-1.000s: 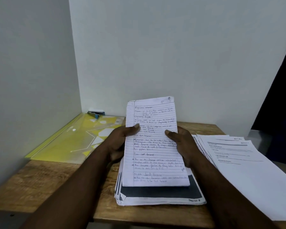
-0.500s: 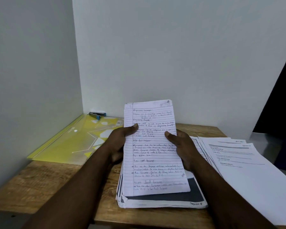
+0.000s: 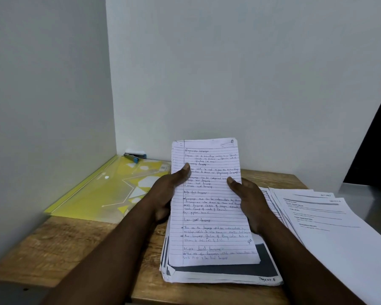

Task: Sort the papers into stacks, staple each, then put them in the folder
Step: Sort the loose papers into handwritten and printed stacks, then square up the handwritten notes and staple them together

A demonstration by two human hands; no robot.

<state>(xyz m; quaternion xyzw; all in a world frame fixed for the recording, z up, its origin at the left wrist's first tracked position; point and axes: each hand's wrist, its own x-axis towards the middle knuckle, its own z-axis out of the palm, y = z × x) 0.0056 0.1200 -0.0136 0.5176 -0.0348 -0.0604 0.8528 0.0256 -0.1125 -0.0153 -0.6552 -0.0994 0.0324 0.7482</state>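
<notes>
- The notes, lined handwritten sheets, are held tilted up toward the face. I judge this is for reading the heading and choosing which stack they belong to.
- The left hand grips the notes' left edge with its thumb laid across the front. The right hand grips the right edge the same way. With 2 hands on them, the sheets stay squared and flat.
- The pile lies on the bench directly under the notes, so sheets can be lifted straight off its top. Its top page is mostly dark print.
- A printed stack lies fanned just beside the pile on the right, probably 1 sorted group.
- The folder lies flat at the left along the wall, with the stapler at its far end in the corner. Both look parked out of the way for the later steps.
- The fingers behind the notes are hidden.
- I cannot tell how many sheets the notes hold, or whether they are stapled.
- I cannot tell whether their lower edge touches the pile.
- The handwriting is too blurred to read.
- The picture's right edge cuts off the printed stack.
</notes>
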